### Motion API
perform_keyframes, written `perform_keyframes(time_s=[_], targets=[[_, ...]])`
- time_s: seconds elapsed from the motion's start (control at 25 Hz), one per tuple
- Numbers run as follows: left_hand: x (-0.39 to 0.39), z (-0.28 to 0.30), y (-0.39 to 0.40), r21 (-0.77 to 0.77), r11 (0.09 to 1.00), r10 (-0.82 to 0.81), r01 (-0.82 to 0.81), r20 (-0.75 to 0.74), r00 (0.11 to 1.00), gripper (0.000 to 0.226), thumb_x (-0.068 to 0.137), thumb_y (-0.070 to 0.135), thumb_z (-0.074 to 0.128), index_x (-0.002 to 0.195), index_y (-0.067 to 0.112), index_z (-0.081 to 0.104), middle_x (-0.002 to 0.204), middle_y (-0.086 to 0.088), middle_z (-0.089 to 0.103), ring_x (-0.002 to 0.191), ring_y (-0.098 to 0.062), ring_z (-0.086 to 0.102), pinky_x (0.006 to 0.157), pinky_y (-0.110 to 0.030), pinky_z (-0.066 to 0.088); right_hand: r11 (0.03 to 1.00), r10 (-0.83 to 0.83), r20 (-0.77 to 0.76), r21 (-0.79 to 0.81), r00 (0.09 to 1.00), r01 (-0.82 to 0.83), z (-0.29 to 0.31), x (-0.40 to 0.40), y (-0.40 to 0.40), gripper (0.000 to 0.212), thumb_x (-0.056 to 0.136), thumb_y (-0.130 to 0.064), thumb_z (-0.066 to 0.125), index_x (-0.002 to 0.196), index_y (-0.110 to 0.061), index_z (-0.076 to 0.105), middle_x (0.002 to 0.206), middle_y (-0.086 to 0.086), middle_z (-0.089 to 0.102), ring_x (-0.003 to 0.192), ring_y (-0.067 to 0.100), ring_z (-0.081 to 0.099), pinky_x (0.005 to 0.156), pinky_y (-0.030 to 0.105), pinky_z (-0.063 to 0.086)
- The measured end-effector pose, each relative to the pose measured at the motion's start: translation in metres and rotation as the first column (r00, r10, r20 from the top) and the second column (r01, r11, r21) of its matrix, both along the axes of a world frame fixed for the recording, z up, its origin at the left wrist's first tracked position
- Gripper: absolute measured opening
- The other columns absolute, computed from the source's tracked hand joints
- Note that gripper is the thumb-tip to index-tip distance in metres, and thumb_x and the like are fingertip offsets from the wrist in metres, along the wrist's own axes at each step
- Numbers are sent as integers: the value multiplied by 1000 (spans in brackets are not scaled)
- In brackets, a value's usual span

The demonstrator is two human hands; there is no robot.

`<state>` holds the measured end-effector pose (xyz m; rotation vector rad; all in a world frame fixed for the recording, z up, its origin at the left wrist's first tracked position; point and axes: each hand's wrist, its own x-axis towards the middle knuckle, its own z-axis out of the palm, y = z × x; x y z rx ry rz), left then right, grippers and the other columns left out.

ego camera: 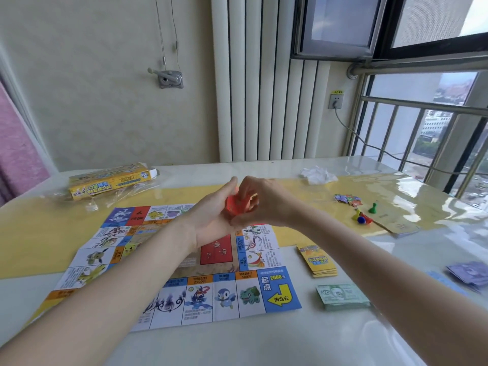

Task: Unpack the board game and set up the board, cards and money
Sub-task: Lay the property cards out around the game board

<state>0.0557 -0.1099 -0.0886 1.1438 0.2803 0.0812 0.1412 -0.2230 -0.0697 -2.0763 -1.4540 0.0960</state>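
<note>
My left hand [214, 220] cupped red cards [235, 206]; my right hand [260, 203] pinched them. The board [280, 294] read "2000".

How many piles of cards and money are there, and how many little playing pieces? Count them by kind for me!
Red cards held in the hands: 1 stack
Yellow card stack: 1
Green money stack: 1
Purple money stack: 1
Pawns: 4, green, yellow, blue, red
Total: 8
</note>
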Motion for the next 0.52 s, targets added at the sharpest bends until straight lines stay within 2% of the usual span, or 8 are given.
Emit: perform_keyframes(time_s=[0.04, 0.08, 0.16, 0.2, 0.24, 0.32, 0.44, 0.52], targets=[[-6, 0, 5, -13, 999, -33, 33, 42, 999, 51, 92, 48, 42, 113, 3, 55, 103, -14, 61, 98, -24, 59, 93, -37, 48, 997, 16, -80, 71, 997, -11, 0, -1, 2, 39, 64, -26, 82, 88, -15, 54, 91, 4, 66, 82, 21, 63, 77, 37, 53], [-12, 0, 12, -35, 998, -42, 45, 81, 996, 52, 87, 47, 52, 115, 3, 57, 106, -17, 62, 98, -26, 62, 91, -38, 52, 988, 50, -195, 151, 979, -20, 1, -3, 3, 36, 65, -21, 82, 88, -11, 56, 88, 6, 66, 81, 22, 64, 80, 38, 54], [-21, -2, 21, -91, 995, -26, 38, 125, 992, 57, 68, 36, 77, 113, 6, 62, 99, -20, 66, 84, -27, 68, 75, -34, 59, 975, 135, -374, 217, 918, -55, -1, -6, 4, 35, 68, -11, 80, 91, -5, 56, 88, 7, 64, 86, 22, 63, 86, 33, 51], [-23, -4, 24, -97, 995, -21, 33, 120, 993, 66, 62, 31, 82, 119, 8, 59, 98, -20, 66, 80, -27, 68, 70, -33, 59, 976, 155, -398, 203, 904, -78, -4, -7, 5, 36, 69, -9, 79, 94, -2, 54, 89, 5, 63, 91, 23, 63, 89, 31, 50], [-25, -6, 26, -86, 996, -24, 33, 109, 994, 72, 65, 29, 80, 129, 10, 52, 99, -19, 65, 79, -27, 68, 68, -33, 59, 979, 169, -403, 177, 899, -104, -7, -7, 6, 38, 70, -8, 78, 97, 0, 53, 90, 4, 62, 94, 24, 61, 92, 33, 49], [-27, -9, 28, -48, 999, -7, 12, 94, 996, 71, 76, 26, 68, 140, 18, 39, 102, -18, 63, 77, -25, 67, 64, -32, 59, 978, 197, -395, 148, 897, -149, -11, -6, 7, 38, 70, -7, 77, 98, -2, 51, 92, 7, 61, 98, 29, 60, 95, 38, 48], [-31, -11, 31, -96, 995, -1, 12, 109, 994, 73, 73, 24, 70, 140, 19, 40, 100, -18, 65, 77, -24, 68, 63, -32, 59, 978, 193, -383, 146, 903, -148, -16, -6, 11, 38, 69, -7, 78, 96, -5, 51, 96, 11, 61, 100, 31, 60, 92, 37, 49], [-33, -9, 34, -30, 999, -19, 22, 106, 994, 59, 79, 22, 62, 136, 16, 45, 103, -15, 64, 82, -21, 67, 70, -32, 59, 982, 172, -372, 143, 912, -126, -19, -5, 16, 37, 67, -9, 80, 93, -8, 53, 97, 8, 62, 99, 27, 61, 92, 35, 50]])
